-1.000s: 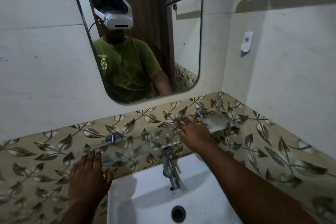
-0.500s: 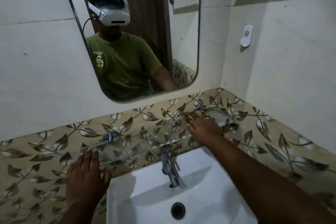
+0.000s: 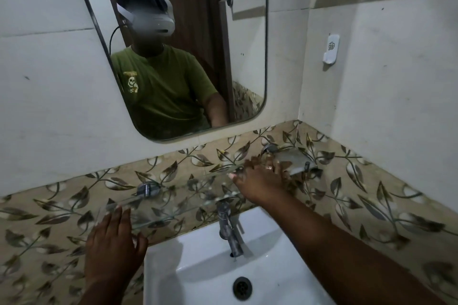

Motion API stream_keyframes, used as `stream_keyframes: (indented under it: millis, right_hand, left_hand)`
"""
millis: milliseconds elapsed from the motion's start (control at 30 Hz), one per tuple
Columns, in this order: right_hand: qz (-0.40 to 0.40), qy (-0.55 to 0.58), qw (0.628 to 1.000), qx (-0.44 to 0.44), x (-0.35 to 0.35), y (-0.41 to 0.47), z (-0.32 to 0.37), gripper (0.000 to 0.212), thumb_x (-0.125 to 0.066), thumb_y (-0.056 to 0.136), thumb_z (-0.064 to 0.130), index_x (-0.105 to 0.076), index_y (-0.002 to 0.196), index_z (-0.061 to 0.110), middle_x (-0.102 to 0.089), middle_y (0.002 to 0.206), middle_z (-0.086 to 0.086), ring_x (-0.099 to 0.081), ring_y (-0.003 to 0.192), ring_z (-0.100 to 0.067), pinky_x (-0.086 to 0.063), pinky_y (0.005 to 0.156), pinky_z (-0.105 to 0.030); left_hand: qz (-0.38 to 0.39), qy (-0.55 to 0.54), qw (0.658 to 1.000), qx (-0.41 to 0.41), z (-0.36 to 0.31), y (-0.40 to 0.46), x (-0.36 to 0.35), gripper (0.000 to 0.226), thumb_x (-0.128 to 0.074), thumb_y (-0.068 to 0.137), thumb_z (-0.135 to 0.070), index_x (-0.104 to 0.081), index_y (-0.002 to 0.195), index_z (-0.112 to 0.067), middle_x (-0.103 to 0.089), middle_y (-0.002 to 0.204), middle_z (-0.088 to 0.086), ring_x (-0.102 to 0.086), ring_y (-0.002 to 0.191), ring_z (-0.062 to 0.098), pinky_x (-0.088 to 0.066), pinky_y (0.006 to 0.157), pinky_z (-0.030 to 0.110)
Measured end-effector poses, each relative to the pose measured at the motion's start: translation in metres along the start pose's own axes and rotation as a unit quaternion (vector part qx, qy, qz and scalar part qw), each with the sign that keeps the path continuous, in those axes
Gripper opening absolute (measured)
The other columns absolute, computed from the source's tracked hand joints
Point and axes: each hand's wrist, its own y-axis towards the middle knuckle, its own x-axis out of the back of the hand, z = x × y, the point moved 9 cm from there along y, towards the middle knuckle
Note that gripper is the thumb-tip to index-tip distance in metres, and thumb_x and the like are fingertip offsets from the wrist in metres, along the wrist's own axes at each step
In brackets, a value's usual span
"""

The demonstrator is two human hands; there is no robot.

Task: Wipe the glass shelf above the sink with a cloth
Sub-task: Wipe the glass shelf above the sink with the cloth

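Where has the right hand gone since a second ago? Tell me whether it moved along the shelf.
Yes. The right hand slid right along the shelf, away from the tap toward the right bracket.

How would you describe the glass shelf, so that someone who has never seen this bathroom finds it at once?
Start at the white sink; directly above its tap, a clear glass shelf runs along the leaf-patterned tile band. Two round metal brackets hold it. Unlike the mirror higher up, it is horizontal and see-through.
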Motion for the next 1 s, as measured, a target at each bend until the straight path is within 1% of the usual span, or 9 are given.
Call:
stream_keyframes:
  millis: [67, 133, 333, 500, 600, 667, 767, 833, 1000]
  right_hand:
    - [-0.021, -0.018, 1.0, -0.012, -0.01, -0.002, -0.008, 0.095, -0.009, 0.089, 0.085, -0.011, 0.164, 0.028, -0.006, 0.172, 0.001, 0.015, 0.153, -0.044, 0.017, 0.117, -0.063]
    - [-0.041, -0.025, 0.999, -0.014, -0.003, -0.004, -0.021, 0.096, -0.006, 0.086, 0.088, -0.008, 0.164, 0.032, -0.004, 0.171, 0.007, 0.022, 0.15, -0.047, 0.021, 0.116, -0.063]
    - [0.015, -0.036, 0.999, -0.027, -0.001, 0.024, -0.028, 0.109, 0.002, 0.075, 0.096, -0.009, 0.164, 0.034, 0.0, 0.172, 0.01, 0.005, 0.154, -0.045, 0.013, 0.115, -0.071]
    - [-0.012, -0.078, 0.996, 0.036, -0.008, 0.01, -0.042, 0.107, 0.003, 0.077, 0.095, -0.008, 0.164, 0.033, 0.002, 0.172, 0.007, 0.0, 0.156, -0.04, 0.004, 0.12, -0.064]
    - [-0.012, -0.093, 0.996, 0.002, 0.004, 0.001, -0.071, 0.107, 0.0, 0.079, 0.094, 0.001, 0.164, 0.03, 0.009, 0.171, 0.002, 0.001, 0.156, -0.039, 0.002, 0.123, -0.06]
    - [0.009, -0.093, 0.995, -0.029, 0.01, 0.005, -0.073, 0.113, 0.002, 0.077, 0.095, 0.003, 0.164, 0.024, 0.01, 0.171, -0.001, 0.0, 0.156, -0.037, 0.003, 0.121, -0.06]
    - [0.027, -0.06, 0.996, -0.062, 0.006, 0.021, -0.062, 0.133, 0.016, 0.059, 0.102, 0.009, 0.163, 0.018, 0.011, 0.171, -0.006, 0.004, 0.155, -0.044, 0.004, 0.119, -0.066]
    - [0.033, -0.054, 0.996, -0.058, 0.001, 0.022, -0.059, 0.137, 0.018, 0.055, 0.102, 0.01, 0.162, 0.017, 0.013, 0.17, -0.008, 0.007, 0.154, -0.047, 0.005, 0.12, -0.065]
    - [0.04, -0.194, 0.98, -0.001, 0.011, 0.007, -0.077, 0.127, 0.013, 0.066, 0.098, 0.004, 0.163, 0.015, 0.007, 0.171, -0.007, 0.005, 0.157, -0.024, 0.012, 0.118, -0.063]
  left_hand:
    - [-0.001, 0.005, 1.0, 0.0, 0.001, 0.0, 0.0, 0.081, -0.04, 0.07, -0.048, -0.06, 0.13, 0.003, -0.057, 0.139, 0.028, -0.057, 0.124, 0.047, -0.038, 0.104, 0.059]
    - [-0.002, 0.007, 1.0, 0.0, 0.0, 0.001, 0.001, 0.081, -0.039, 0.071, -0.048, -0.06, 0.13, 0.004, -0.057, 0.139, 0.028, -0.056, 0.124, 0.048, -0.038, 0.103, 0.059]
    - [-0.004, 0.012, 1.0, 0.008, 0.0, 0.0, -0.001, 0.083, -0.04, 0.07, -0.05, -0.059, 0.131, 0.003, -0.058, 0.138, 0.027, -0.054, 0.126, 0.047, -0.038, 0.104, 0.06]
    - [-0.001, 0.016, 1.0, 0.002, 0.0, 0.001, -0.003, 0.085, -0.04, 0.071, -0.052, -0.058, 0.132, 0.004, -0.058, 0.137, 0.028, -0.054, 0.125, 0.048, -0.037, 0.103, 0.06]
    - [-0.002, 0.011, 1.0, 0.003, 0.001, 0.001, -0.003, 0.083, -0.04, 0.071, -0.051, -0.059, 0.13, 0.005, -0.059, 0.135, 0.03, -0.055, 0.123, 0.049, -0.037, 0.102, 0.06]
    - [-0.002, 0.009, 1.0, 0.005, 0.001, 0.001, -0.004, 0.083, -0.041, 0.07, -0.05, -0.059, 0.129, 0.006, -0.059, 0.134, 0.03, -0.055, 0.123, 0.05, -0.037, 0.102, 0.061]
    - [0.002, 0.013, 1.0, 0.008, 0.001, 0.002, -0.005, 0.085, -0.041, 0.069, -0.051, -0.059, 0.13, 0.005, -0.059, 0.135, 0.03, -0.054, 0.124, 0.049, -0.037, 0.103, 0.06]
    - [0.003, 0.012, 1.0, 0.007, 0.0, 0.001, -0.005, 0.084, -0.041, 0.069, -0.051, -0.059, 0.129, 0.005, -0.059, 0.135, 0.03, -0.054, 0.124, 0.049, -0.037, 0.103, 0.06]
    - [0.001, 0.013, 1.0, 0.006, 0.001, 0.001, -0.003, 0.083, -0.041, 0.07, -0.05, -0.06, 0.128, 0.006, -0.06, 0.134, 0.031, -0.055, 0.122, 0.05, -0.038, 0.102, 0.061]
